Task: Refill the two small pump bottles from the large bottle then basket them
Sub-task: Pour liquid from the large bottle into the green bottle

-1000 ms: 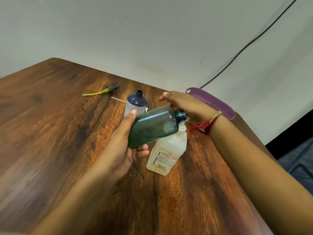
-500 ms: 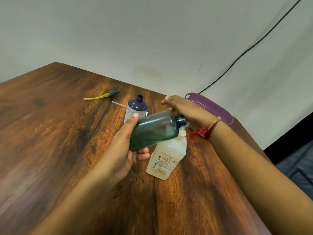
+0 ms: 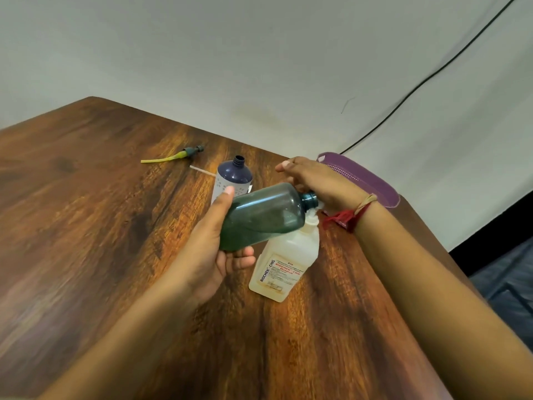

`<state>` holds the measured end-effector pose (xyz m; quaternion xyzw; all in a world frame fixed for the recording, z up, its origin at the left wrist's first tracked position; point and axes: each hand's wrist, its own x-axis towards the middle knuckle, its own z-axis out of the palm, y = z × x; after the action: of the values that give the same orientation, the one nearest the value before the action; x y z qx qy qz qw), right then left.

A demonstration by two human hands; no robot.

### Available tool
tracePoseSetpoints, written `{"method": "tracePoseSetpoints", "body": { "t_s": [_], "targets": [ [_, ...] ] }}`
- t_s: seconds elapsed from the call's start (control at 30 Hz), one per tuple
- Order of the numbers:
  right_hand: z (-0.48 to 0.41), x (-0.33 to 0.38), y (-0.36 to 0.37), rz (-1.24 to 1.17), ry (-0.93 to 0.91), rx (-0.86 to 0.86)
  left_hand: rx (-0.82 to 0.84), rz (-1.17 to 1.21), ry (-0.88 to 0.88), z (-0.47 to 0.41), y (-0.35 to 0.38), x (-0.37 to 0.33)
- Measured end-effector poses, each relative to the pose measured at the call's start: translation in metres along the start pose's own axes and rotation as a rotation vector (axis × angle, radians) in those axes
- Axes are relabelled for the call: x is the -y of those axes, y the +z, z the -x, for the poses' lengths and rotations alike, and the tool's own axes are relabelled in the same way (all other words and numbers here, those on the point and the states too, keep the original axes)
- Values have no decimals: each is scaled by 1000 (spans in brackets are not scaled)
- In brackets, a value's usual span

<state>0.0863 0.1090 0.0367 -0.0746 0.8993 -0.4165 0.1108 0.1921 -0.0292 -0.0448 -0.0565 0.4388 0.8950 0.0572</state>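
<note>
On grained wooden table [image 3: 101, 226], left hand [image 3: 207, 249] grips translucent green bottle [image 3: 265, 216].

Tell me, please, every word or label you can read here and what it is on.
"BIOCHEK CHG": vertical, black, on the white bottle label's edge.
"BIOCHEK CHG": red, on the same label's front; smaller print below is too blurred.
Purple bottle: dots only, no readable text.
</note>
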Motion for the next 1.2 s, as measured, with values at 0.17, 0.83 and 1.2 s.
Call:
{"method": "tracePoseSetpoints", "body": {
  "t_s": [0.17,0.83,1.2],
  "targets": [
    [0,-13,11,-55,19,-2,-53,37,-32,3,-3,14],
    [3,-1,0,-10,-42,-10,-55,46,10,8,6,8],
    [4,-5,4,-103,22,4,-59,27,10,10,4,11]
  ]
}}
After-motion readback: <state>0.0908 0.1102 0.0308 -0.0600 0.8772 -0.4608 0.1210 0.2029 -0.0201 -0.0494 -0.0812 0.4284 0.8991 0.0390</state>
